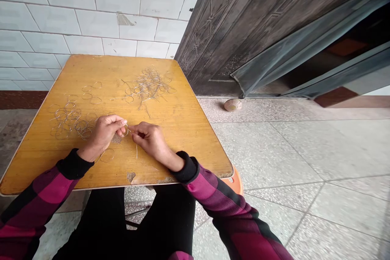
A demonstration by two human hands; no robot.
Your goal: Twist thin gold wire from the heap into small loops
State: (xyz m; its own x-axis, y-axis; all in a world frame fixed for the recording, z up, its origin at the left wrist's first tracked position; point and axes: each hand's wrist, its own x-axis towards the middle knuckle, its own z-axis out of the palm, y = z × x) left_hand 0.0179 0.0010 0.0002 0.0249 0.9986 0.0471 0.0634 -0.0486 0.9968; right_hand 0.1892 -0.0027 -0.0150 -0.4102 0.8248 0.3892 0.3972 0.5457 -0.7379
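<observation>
"Where are the hands working?"

"Over the near half of a wooden table [178, 130], the person's left hand [103, 132] and right hand [149, 140] are meeting, just above the surface."

"And the fingers?"

"On each hand, thumb and forefinger are pressing together, pinching a thin wire [128, 130]. The other fingers are curling under, their tips mostly hidden."

"Which way is the wire pointing?"

"Its long axis is running roughly from 9 to 3 between the two pinches, and it seems to be bending into a small loop by the left hand, though that is hard to tell. A free end [137, 151] is hanging toward 6 o'clock below the right hand."

"What is lying around them?"

"Wire rings: a loose cluster [68, 122] is sitting at 9 o'clock from the hands, a tangled heap [148, 85] at 12 o'clock, and a single ring [107, 155] at 7 o'clock, just beside the left wrist."

"And beyond the table?"

"A tiled wall [76, 12] is rising at 11 o'clock, and a dark metal door [243, 28] is standing at 2 o'clock."
</observation>
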